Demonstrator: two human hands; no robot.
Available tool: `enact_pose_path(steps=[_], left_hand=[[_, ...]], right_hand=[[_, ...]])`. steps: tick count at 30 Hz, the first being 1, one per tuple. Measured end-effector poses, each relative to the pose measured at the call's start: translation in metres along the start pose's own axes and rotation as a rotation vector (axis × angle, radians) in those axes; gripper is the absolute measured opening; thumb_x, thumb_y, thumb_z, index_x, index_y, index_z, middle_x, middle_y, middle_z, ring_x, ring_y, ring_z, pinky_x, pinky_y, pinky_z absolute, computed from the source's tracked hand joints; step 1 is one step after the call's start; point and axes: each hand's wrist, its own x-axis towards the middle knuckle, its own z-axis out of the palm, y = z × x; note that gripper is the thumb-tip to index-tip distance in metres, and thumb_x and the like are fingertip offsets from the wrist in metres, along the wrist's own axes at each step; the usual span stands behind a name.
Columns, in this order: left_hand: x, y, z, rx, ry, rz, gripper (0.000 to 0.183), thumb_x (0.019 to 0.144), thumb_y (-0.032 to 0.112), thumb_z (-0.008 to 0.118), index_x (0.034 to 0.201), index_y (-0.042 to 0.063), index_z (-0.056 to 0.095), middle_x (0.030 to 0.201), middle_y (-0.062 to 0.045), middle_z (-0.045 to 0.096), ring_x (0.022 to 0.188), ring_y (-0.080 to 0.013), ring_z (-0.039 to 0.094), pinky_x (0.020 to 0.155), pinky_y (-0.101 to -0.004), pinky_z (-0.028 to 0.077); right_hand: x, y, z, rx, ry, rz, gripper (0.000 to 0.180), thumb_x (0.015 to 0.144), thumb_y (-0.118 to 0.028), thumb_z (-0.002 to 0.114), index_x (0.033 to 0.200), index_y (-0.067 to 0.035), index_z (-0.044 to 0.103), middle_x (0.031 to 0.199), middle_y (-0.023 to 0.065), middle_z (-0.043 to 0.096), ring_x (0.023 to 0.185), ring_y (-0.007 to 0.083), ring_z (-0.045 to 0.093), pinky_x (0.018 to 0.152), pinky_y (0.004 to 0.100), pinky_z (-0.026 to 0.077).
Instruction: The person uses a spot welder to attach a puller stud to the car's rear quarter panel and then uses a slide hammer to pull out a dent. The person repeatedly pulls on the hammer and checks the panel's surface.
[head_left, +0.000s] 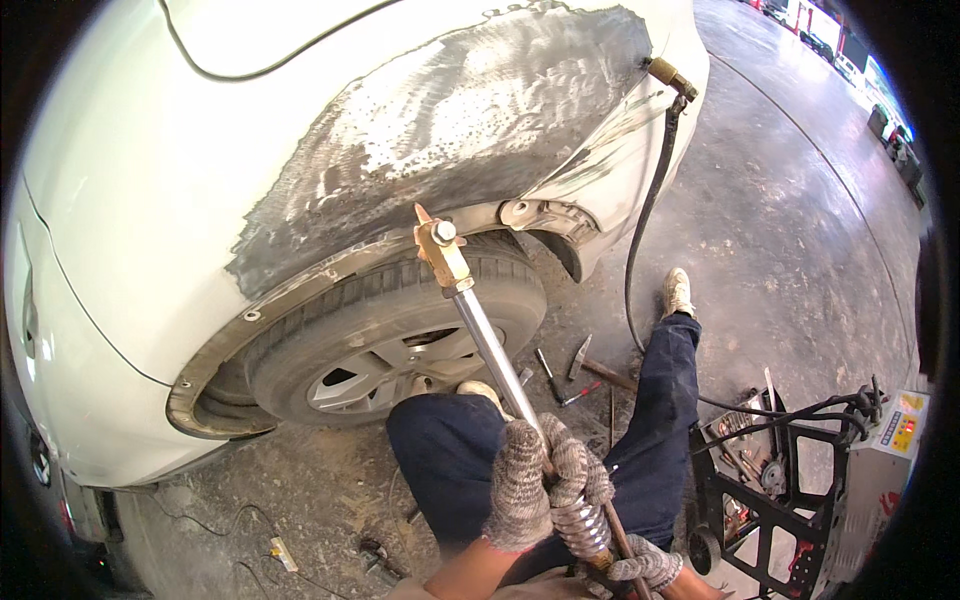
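Both hands wear knitted work gloves. My left hand (532, 476) grips the chrome shaft of a slide-hammer dent puller (495, 345), above its ribbed metal weight (581, 529). My right hand (645, 564) is closed around the lower end of the tool, by a thin brown rod or cable. The puller's brass head (442, 251), with a pointed copper-coloured tip, stands over the wheel arch, close to the ground-down bare metal (450, 112) of a white car's rear quarter panel (150, 165). Whether the tip touches the panel cannot be told.
A brass clamp (673, 77) on the panel's edge carries a black cable (649, 217). A hammer (581, 358) and other hand tools lie on the concrete floor beside the tyre (397, 315). Right stands a wheeled cart (772, 480) with a welder unit (881, 472). A power strip (283, 553) lies lower left.
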Motion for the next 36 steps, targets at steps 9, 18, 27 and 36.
enact_pose_path(steps=[9,18,27,36], left_hand=[[-0.004,-0.004,-0.005,-0.125,0.023,-0.006,0.056,0.095,0.059,0.044,0.087,0.007,0.061,0.06,-0.006,0.056,0.048,-0.0204,0.05,0.051,-0.0415,0.046],[0.016,0.015,0.004,-0.045,0.11,-0.012,0.063,0.097,0.062,0.036,0.068,0.008,0.05,0.044,-0.003,0.038,0.034,-0.0201,0.036,0.039,-0.0344,0.035],[0.005,0.001,0.006,0.298,0.398,0.105,0.048,0.097,0.05,0.048,0.074,0.008,0.051,0.052,0.0,0.045,0.042,-0.0133,0.043,0.042,-0.0286,0.038],[0.023,0.011,0.004,-0.191,-0.142,-0.043,0.051,0.093,0.057,0.053,0.072,0.01,0.047,0.051,0.003,0.035,0.039,-0.008,0.031,0.037,-0.0241,0.028]], right_hand=[[0.001,0.0,0.005,0.062,0.009,0.028,0.063,0.073,-0.031,0.083,0.122,0.002,0.06,0.11,0.0122,0.065,0.101,0.0225,0.062,0.09,0.0336,0.051],[0.002,-0.005,0.013,0.141,-0.087,-0.037,0.053,0.078,-0.029,0.08,0.118,0.001,0.061,0.102,0.0102,0.069,0.091,0.0194,0.066,0.08,0.0311,0.054],[0.009,-0.004,0.006,0.071,-0.041,-0.055,0.052,0.078,-0.026,0.081,0.119,0.0,0.062,0.104,0.009,0.068,0.094,0.0185,0.065,0.084,0.0312,0.052],[0.005,0.001,0.006,0.066,-0.076,-0.062,0.053,0.078,-0.027,0.082,0.118,0.001,0.062,0.104,0.0098,0.069,0.094,0.0188,0.065,0.087,0.0326,0.052]])
